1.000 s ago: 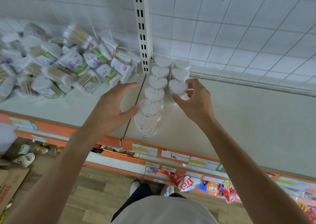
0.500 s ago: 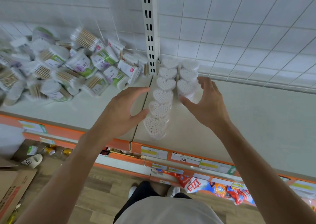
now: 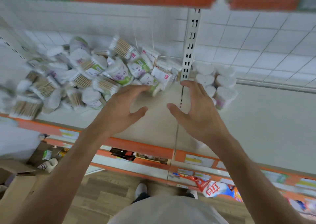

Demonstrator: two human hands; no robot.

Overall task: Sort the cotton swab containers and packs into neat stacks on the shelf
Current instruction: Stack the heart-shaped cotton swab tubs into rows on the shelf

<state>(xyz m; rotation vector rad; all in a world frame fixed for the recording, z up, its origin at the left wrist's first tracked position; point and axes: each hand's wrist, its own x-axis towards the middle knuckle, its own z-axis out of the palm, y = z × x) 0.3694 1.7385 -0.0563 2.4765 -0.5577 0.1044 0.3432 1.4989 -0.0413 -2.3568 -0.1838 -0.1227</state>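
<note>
Fingers [image 3: 140, 88] reach loose packs [image 3: 82, 76]; upright post [image 3: 189, 52] divides heart containers [image 3: 220, 85].

White wire-grid back panel [image 3: 256, 41], slotted upright [image 3: 189, 49], orange-edged shelving [image 3: 140, 145], wood-plank floor [image 3: 102, 194], cardboard box [image 3: 15, 189].

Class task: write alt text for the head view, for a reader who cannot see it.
Two open hands, left and right, hover empty over a white shelf. A jumbled swab pile lies left of them; heart-shaped containers stand in rows to the right, beside a slotted upright.
</note>
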